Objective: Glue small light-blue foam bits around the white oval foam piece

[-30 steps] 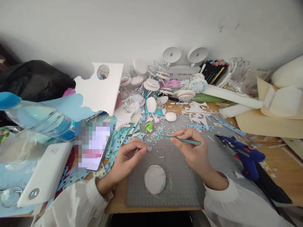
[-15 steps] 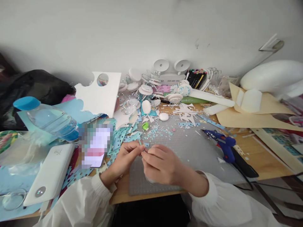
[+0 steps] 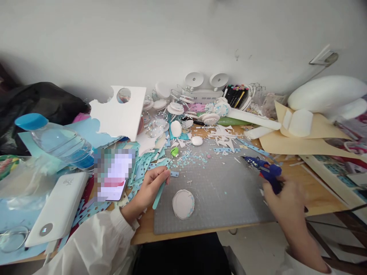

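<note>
One disc [image 3: 182,204] lies flat near the front of the grey mat [image 3: 223,206], small blue bits [image 3: 191,209] on its right rim; take it as the clock's centre. At ten o'clock, near it but apart, the left hand [image 3: 151,186] is curled around the teal tweezers [image 3: 158,196], whose rounded end sticks out below, by the mat's left edge. At three o'clock, well apart, the blurred right hand [image 3: 286,200] is at the handle of the blue glue gun [image 3: 266,170], thumb and fingers parted about it; whether they grip it I cannot tell. The gun's nozzle points to ten. A small blue strip [image 3: 174,174] lies just beside the left fingertips, at the disc's eleven o'clock. Toward twelve are scattered confetti [image 3: 190,158], a small green object [image 3: 174,152] and a white oval [image 3: 197,141]. Pens [image 3: 237,95] stand at one, near the wall [image 3: 172,42]. Farther off at ten are the phone [image 3: 116,175], partly pixelated, and the tilted bottle [image 3: 61,145]; the power bank [image 3: 57,210] lies at nine.
</note>
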Demonstrator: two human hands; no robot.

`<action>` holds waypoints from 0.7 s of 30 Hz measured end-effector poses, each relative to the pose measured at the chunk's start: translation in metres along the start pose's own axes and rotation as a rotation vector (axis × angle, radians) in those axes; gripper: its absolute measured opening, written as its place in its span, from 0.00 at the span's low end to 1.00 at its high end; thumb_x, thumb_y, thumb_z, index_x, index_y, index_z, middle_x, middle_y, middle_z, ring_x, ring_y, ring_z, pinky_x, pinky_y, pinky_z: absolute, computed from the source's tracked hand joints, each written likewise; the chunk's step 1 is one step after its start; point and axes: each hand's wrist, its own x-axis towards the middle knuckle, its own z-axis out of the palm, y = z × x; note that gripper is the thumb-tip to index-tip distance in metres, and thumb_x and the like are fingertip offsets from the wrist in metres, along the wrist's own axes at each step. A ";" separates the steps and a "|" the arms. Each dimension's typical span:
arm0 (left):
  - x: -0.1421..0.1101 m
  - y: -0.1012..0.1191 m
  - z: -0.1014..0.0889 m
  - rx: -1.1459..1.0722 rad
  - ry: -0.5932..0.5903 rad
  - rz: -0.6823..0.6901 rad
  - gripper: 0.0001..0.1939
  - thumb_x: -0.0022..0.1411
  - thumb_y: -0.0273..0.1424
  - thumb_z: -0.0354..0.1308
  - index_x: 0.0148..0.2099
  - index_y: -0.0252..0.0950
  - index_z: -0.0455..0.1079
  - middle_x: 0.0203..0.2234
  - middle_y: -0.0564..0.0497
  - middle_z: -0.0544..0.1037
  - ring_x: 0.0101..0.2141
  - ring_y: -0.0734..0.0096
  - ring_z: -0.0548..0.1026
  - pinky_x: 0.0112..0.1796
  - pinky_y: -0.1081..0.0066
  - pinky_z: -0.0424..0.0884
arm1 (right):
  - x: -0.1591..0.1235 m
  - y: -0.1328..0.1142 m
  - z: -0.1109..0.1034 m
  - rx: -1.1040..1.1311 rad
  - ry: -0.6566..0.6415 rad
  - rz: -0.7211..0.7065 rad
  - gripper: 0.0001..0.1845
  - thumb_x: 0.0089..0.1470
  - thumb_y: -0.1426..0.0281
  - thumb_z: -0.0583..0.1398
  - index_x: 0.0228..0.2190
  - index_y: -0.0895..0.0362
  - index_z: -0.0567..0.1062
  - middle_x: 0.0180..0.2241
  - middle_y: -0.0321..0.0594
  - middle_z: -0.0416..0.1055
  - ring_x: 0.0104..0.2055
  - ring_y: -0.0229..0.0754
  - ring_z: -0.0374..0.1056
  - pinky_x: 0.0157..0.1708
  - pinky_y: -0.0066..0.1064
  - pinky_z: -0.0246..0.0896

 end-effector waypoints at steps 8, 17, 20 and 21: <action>0.000 0.000 0.000 0.028 -0.009 -0.014 0.22 0.63 0.40 0.52 0.19 0.36 0.61 0.16 0.54 0.62 0.23 0.73 0.60 0.27 0.72 0.58 | 0.013 -0.016 0.006 -0.264 -0.078 -0.084 0.15 0.54 0.66 0.49 0.37 0.65 0.68 0.29 0.61 0.68 0.33 0.63 0.65 0.30 0.48 0.57; 0.001 0.001 -0.001 0.026 -0.013 -0.037 0.22 0.63 0.39 0.51 0.18 0.35 0.60 0.16 0.54 0.61 0.22 0.74 0.59 0.27 0.72 0.57 | 0.061 -0.079 -0.028 0.224 -0.010 0.243 0.17 0.39 0.60 0.66 0.23 0.52 0.64 0.20 0.42 0.66 0.21 0.44 0.64 0.24 0.38 0.58; 0.001 0.002 -0.001 0.033 -0.001 -0.046 0.23 0.63 0.40 0.51 0.18 0.35 0.60 0.16 0.54 0.62 0.22 0.74 0.59 0.27 0.72 0.57 | 0.064 -0.116 -0.017 0.434 -0.040 0.165 0.16 0.37 0.59 0.65 0.22 0.53 0.65 0.19 0.39 0.67 0.21 0.42 0.64 0.25 0.37 0.61; 0.001 0.001 -0.002 0.036 -0.001 -0.048 0.23 0.63 0.41 0.51 0.18 0.35 0.60 0.16 0.54 0.62 0.22 0.74 0.59 0.27 0.71 0.57 | 0.062 -0.127 -0.011 0.500 -0.069 0.142 0.16 0.36 0.60 0.65 0.21 0.53 0.64 0.17 0.37 0.66 0.19 0.41 0.63 0.23 0.35 0.60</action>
